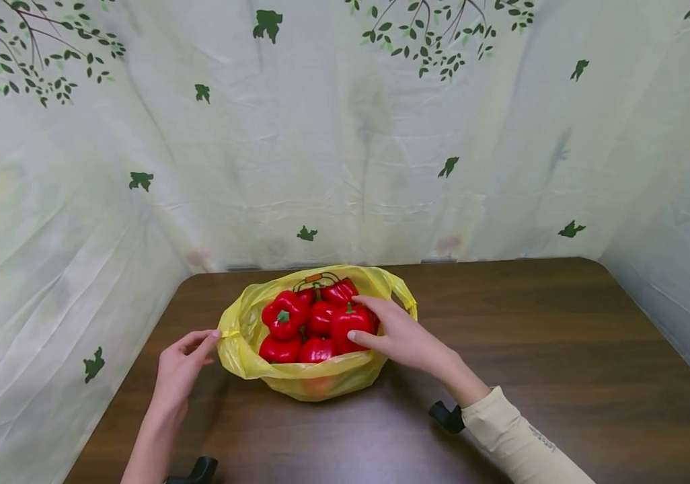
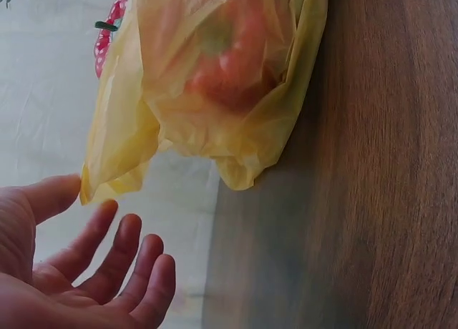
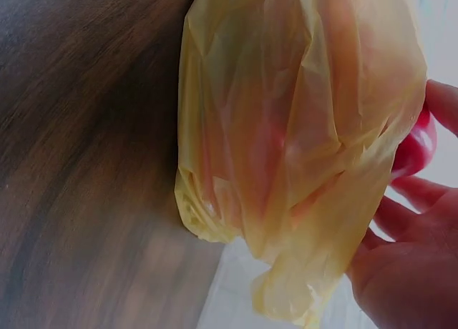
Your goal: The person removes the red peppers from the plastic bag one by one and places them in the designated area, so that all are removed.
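Note:
A yellow plastic bag (image 1: 315, 388) stands open on the table, holding several red bell peppers (image 1: 285, 316). My left hand (image 1: 178, 366) pinches the bag's left rim between thumb and index finger; its other fingers are apart from the plastic in the left wrist view. At the bag's right side, my right hand (image 1: 405, 336) grips a red bell pepper (image 1: 350, 327), thumb on its near side and fingers over its far side. Part of that pepper (image 3: 416, 146) shows past the bag's rim in the right wrist view. The peppers' undersides are hidden.
A thin dark wire handle with an orange grip (image 1: 313, 277) shows at the back inside the bag; what it belongs to is hidden. The brown wooden table (image 1: 532, 349) extends to the right. Pale leaf-printed curtains (image 1: 333, 134) enclose its back and sides.

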Motion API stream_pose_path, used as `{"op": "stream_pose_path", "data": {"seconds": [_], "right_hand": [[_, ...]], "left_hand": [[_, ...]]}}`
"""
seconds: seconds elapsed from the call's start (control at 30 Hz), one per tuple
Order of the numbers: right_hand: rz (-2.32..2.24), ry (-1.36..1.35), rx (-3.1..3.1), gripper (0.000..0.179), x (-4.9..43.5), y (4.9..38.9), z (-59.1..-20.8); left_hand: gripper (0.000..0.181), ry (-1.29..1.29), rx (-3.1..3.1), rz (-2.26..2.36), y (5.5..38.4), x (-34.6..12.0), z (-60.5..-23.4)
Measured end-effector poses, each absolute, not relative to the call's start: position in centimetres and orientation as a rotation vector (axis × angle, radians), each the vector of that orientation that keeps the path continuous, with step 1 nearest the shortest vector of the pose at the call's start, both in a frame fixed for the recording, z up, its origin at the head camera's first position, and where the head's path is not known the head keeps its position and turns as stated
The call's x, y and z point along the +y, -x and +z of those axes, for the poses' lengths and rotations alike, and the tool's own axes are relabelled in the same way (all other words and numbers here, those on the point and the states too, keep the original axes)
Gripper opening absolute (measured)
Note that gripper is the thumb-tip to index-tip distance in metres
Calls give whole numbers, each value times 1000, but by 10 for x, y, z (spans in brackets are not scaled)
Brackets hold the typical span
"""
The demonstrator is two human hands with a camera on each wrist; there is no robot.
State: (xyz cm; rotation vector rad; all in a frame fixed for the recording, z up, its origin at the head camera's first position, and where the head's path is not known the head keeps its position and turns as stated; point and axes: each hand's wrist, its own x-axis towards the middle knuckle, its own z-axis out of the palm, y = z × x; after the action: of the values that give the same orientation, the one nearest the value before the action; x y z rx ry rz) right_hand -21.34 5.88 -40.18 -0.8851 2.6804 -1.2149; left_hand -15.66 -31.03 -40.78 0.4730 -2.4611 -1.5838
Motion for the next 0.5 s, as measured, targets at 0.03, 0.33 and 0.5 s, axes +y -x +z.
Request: {"op": "stream_pose_path", "data": {"seconds": [0.03, 0.33, 0.5], "right_hand": [[-1208, 889, 2680, 67, 58, 214, -402], [-1202, 877, 2686, 65, 58, 213, -404], [-1219, 865, 2678, 67, 59, 210, -404]], "left_hand": [[49, -471, -2457, -1599, 156, -310, -408], [44, -455, -2455, -1653, 155, -310, -406], [38, -469, -2407, -1695, 156, -308, -404]]}}
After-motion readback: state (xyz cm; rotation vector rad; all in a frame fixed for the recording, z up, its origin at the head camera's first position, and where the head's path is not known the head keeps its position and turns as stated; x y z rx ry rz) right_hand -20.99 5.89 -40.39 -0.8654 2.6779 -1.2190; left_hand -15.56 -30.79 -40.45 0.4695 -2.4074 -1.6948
